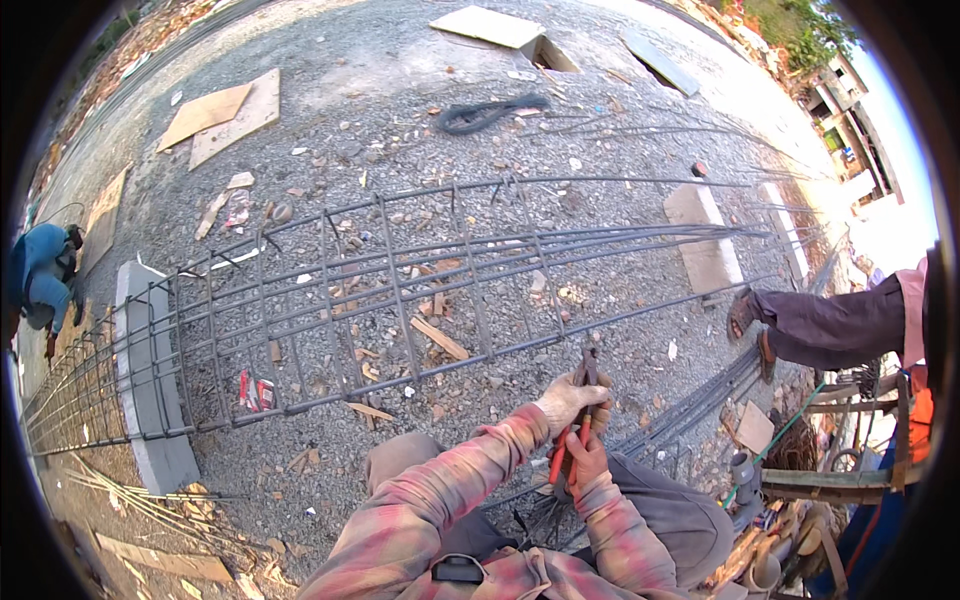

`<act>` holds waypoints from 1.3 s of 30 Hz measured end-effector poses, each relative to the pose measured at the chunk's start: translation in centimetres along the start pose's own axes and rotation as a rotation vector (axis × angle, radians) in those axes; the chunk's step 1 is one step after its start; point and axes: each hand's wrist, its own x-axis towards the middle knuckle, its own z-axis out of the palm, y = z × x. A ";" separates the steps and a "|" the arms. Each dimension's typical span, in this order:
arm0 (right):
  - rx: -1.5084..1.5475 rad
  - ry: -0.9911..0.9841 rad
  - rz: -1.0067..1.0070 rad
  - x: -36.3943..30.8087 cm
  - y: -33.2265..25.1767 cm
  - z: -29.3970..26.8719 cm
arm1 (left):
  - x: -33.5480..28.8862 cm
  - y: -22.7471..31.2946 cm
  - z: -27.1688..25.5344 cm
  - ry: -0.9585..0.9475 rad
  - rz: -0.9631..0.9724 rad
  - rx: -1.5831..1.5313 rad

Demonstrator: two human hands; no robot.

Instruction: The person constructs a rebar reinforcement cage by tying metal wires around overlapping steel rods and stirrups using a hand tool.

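Note:
In front of my knees I hold red-handled pliers (587, 370), jaws pointing up and away from me. My left hand (566, 402), in a pale glove, is closed around them just below the jaws. Lower down, my right hand (588, 460) is wrapped at the red handles. Whether either hand also grips a wire is too small to tell. Just beyond the jaws runs the near bar of a long rebar cage (420, 375), with square stirrups along its left half and several loose bars inside it. Neither hand touches the cage.
The cage rests on a grey concrete block (160, 455) at left and a pale block (703, 235) at right. Another person's leg (830, 325) stands at right; a person in blue (45, 270) bends at far left. A rebar bundle (700, 400) lies right. Boards (235, 118) lie beyond.

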 end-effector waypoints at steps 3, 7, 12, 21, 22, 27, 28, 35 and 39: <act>-0.095 0.139 -0.287 -0.2 -1.3 2.1 | 1.0 -1.3 0.2 0.104 0.259 0.493; -0.015 0.103 -0.224 1.3 -1.0 0.8 | -0.1 -1.3 0.4 0.296 0.533 0.790; -0.393 0.070 -0.359 1.8 -1.9 5.0 | -4.0 1.9 -0.6 0.526 0.557 1.069; -0.033 -0.187 -0.003 3.6 -6.6 12.2 | -9.3 7.3 -2.3 0.742 0.674 1.055; -0.053 -0.204 -0.015 3.5 -7.2 12.7 | -9.8 7.8 -2.1 0.758 0.695 1.057; -0.138 -0.409 -0.295 1.1 -14.4 15.2 | -12.4 10.7 -0.7 0.628 0.914 0.203; -0.118 -0.506 -0.419 0.0 -15.9 16.2 | -13.2 11.0 -1.7 0.618 0.973 0.082; -0.232 -0.850 -0.204 5.5 -20.1 15.8 | -14.9 10.7 2.8 0.313 0.792 0.215; -0.117 -0.791 -0.130 4.6 -17.9 16.1 | -12.6 9.4 3.0 0.348 0.611 0.373</act>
